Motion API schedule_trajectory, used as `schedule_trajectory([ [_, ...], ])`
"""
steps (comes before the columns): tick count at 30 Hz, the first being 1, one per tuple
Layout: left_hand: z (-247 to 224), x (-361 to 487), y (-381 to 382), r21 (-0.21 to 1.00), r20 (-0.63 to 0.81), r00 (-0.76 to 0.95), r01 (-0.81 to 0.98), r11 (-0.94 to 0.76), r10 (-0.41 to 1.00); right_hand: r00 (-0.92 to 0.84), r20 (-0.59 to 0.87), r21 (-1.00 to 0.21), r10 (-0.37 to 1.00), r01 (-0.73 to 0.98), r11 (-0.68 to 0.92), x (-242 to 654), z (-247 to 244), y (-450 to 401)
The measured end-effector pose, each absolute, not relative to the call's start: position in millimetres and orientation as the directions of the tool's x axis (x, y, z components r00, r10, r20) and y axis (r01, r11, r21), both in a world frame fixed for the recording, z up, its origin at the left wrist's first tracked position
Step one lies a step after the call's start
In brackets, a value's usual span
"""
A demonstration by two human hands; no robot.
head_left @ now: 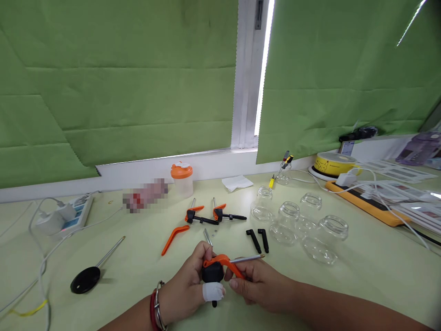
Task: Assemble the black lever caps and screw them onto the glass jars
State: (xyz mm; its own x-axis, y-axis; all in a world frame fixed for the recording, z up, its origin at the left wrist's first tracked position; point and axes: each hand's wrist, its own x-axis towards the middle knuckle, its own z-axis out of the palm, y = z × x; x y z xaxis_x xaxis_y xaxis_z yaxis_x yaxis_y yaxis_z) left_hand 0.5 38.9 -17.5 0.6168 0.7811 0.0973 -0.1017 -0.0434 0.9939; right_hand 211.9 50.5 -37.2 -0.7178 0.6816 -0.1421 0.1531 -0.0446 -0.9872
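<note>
My left hand (188, 285), a white wrap on its thumb, is closed around a black plastic part (212, 272). An orange curved lever (225, 262) lies across the top of that part. The fingers of my right hand (263, 279) pinch the lever's lower end. A thin silver rod with a brass-coloured tip (247, 259) sticks out to the right over my right fingers; where it is fixed is hidden. Just beyond my hands are a loose orange lever (175, 239), two orange-and-black assemblies with metal rods (201, 216) (229, 214), and two black plastic arms (258, 241).
Several clear glass jars (289, 223) stand at the right. A black disc with a rod (86, 279) lies at the left, near a power strip (74, 218) and white cables. Behind are an orange-lidded cup (182, 179), a tissue (237, 183) and an orange-edged strip (365, 202).
</note>
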Motion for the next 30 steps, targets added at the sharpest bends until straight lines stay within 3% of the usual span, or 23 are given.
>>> schedule_trajectory([
  [13, -14.0, 1.6, 37.9, 0.994, 0.016, 0.561, -0.097, 0.047, 0.828, -0.717, -0.122, -0.987, 0.686, 0.162, -0.007, 213.9, -30.4, 48.9],
  [30, -7.4, 1.0, 39.5, 0.986, 0.099, 0.629, -0.167, 0.01, 0.771, -0.717, -0.129, -0.983, 0.685, 0.181, 0.004, 214.8, -29.0, 50.1],
])
